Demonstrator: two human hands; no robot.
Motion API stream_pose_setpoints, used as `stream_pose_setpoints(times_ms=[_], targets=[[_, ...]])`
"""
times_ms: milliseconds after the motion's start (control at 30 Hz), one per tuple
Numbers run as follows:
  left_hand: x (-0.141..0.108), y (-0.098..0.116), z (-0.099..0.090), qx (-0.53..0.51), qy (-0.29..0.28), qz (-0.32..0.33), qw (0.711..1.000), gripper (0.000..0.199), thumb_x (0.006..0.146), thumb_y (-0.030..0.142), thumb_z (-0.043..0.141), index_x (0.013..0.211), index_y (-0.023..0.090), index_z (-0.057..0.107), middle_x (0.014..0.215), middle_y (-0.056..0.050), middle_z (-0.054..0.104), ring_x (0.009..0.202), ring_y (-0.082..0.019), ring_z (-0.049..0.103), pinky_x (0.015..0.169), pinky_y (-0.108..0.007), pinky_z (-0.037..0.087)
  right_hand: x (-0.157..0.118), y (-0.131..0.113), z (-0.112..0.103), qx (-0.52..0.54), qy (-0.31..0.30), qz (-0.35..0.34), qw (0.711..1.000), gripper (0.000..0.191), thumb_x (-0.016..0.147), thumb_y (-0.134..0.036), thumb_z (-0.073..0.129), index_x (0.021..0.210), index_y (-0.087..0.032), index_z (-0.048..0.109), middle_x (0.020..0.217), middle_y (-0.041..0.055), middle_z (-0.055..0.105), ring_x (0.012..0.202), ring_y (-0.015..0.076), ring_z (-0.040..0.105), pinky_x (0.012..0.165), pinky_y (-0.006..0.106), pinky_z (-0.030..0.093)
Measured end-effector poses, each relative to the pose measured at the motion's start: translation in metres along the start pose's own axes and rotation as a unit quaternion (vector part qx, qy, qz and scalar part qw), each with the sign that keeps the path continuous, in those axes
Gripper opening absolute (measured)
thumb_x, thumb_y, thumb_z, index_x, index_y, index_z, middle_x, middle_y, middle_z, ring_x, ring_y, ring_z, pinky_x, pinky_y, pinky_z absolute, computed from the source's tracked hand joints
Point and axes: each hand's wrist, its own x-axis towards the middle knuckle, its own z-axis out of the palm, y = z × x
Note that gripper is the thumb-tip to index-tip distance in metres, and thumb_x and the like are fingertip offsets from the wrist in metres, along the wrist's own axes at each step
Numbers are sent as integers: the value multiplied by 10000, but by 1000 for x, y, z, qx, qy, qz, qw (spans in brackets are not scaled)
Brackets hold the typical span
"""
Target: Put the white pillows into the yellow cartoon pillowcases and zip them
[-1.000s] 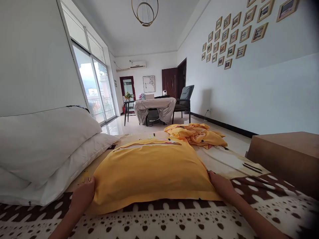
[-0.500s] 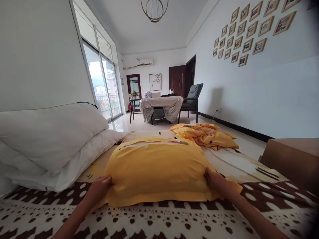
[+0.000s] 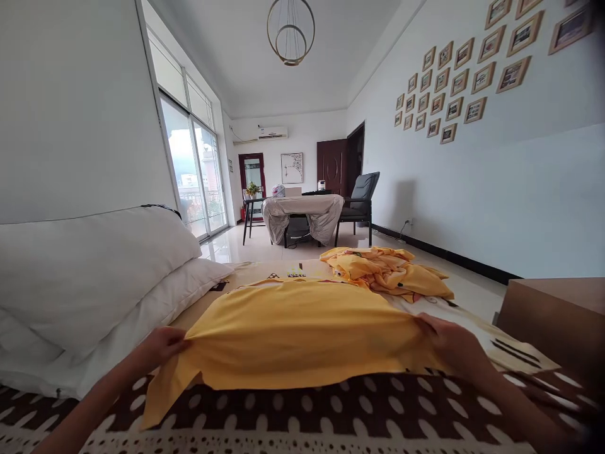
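So it's a bright room with white walls, a tall sliding glass door [image 3: 191, 167] over on the left and a bunch of small wooden picture frames [image 3: 454, 108] on the right wall. Up close there's a bed with a brown-and-cream patterned blanket [image 3: 265, 419], and the plain yellow fabric pillowcase [image 3: 302, 334] sits right in the middle, pulled wide between both hands. The left hand [image 3: 165, 343] has its fingers pinched closed on the left edge, with a loose corner hanging below. The right hand [image 3: 444, 337] is closed on the right edge too, thumb side up. Big white pillows [image 3: 94, 271] are piled to the left, and a crumpled yellow printed cloth [image 3: 385, 271] lies just beyond the pillowcase, toward the right.
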Motion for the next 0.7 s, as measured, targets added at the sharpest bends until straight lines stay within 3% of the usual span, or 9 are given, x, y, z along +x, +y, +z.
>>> stream_pose_setpoints(times_ms=[67,133,200,267,333,400,467,533,700], targets=[[-5,-11,1,16,5,-20,1000,377,832,430,430,545,195,494,611,-2,539,607,-169,525,568,-254,333,0,7,5,-10,-19,-49,999,317,863,-373,386,736,-224,635,848,112,656,825,270,595,725,371,408],[-6,-5,9,31,46,8,998,292,843,374,437,653,209,585,777,-28,615,738,-196,580,651,-271,400,-1,-8,10,-11,-4,-98,995,314,865,-366,395,784,-210,655,944,128,647,912,284,576,816,414,410],[-2,16,24,-8,95,75,993,236,857,358,455,944,246,644,1052,-52,633,969,-222,582,817,-295,444,-2,-40,12,29,22,-145,989,312,887,-373,408,976,-214,662,1087,126,630,1011,277,553,892,426,397],[6,41,41,-62,115,141,981,331,859,372,492,1159,272,589,1206,-58,599,1110,-227,535,944,-314,427,-3,-80,16,83,-10,-221,972,333,899,-391,447,1145,-243,615,1170,105,615,1070,255,536,938,405,388],[15,61,54,-98,105,177,974,305,881,386,467,1103,263,636,1132,-62,644,1058,-219,565,931,-314,444,-3,-117,23,109,-66,-275,953,304,898,-367,477,1137,-256,628,1136,86,638,1038,240,552,913,376,406],[22,72,60,-125,88,182,971,322,908,383,404,930,247,696,971,-59,686,929,-199,606,845,-294,474,-1,-143,33,99,-100,-284,948,248,906,-294,456,955,-234,692,994,70,677,930,223,585,825,336,429],[26,76,56,-142,63,170,973,351,911,378,386,853,242,705,890,-50,692,857,-186,616,786,-275,474,3,-154,37,72,-113,-286,949,301,908,-222,416,802,-213,697,874,60,684,839,205,598,744,302,423],[27,76,43,-130,34,147,980,324,886,356,420,781,229,699,827,-43,690,797,-185,613,741,-272,460,7,-155,32,53,-116,-299,946,331,905,-188,394,763,-210,693,829,57,686,799,193,602,712,287,404],[32,83,-7,-82,-4,78,994,184,755,301,549,616,197,612,695,-7,637,715,-176,554,699,-276,406,17,-148,-14,67,-94,-310,944,335,906,-232,409,739,-223,700,774,45,690,730,177,600,707,299,379]])
